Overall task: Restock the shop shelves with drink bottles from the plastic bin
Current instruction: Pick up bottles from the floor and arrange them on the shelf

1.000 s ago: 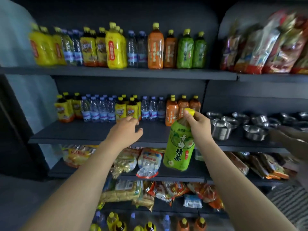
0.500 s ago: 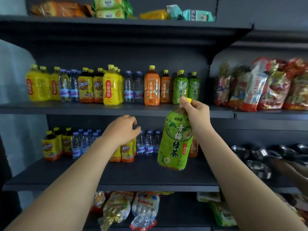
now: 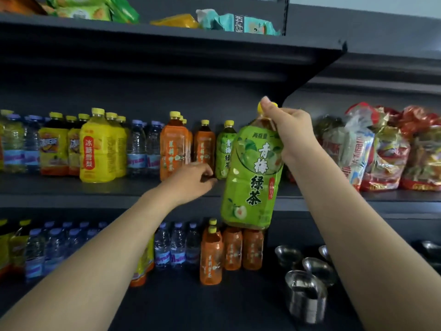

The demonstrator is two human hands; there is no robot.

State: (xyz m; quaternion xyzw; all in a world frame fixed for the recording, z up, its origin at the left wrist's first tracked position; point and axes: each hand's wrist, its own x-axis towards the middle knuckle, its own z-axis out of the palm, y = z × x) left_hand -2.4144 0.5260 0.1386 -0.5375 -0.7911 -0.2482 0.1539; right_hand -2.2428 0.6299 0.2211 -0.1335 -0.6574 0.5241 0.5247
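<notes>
My right hand (image 3: 287, 132) grips the neck and yellow cap of a large green tea bottle (image 3: 250, 177), which hangs in front of the drinks shelf (image 3: 114, 187), tilted a little. On that shelf behind it stands another green tea bottle (image 3: 224, 149), beside orange tea bottles (image 3: 174, 146). My left hand (image 3: 191, 180) reaches over the shelf's front edge near the base of those bottles, fingers loosely curled and holding nothing. The plastic bin is out of view.
Yellow drink bottles (image 3: 100, 146) and water bottles (image 3: 140, 146) fill the shelf's left part. Snack bags (image 3: 377, 149) lie to the right. The lower shelf holds more water and orange bottles (image 3: 212, 256) and steel cups (image 3: 305, 297). A top shelf (image 3: 167, 37) overhangs with packets.
My view has tilted up from the lower shelves. My right hand has lifted the green tea bottle up to the drinks shelf, and my left hand has reached forward to that shelf's edge.
</notes>
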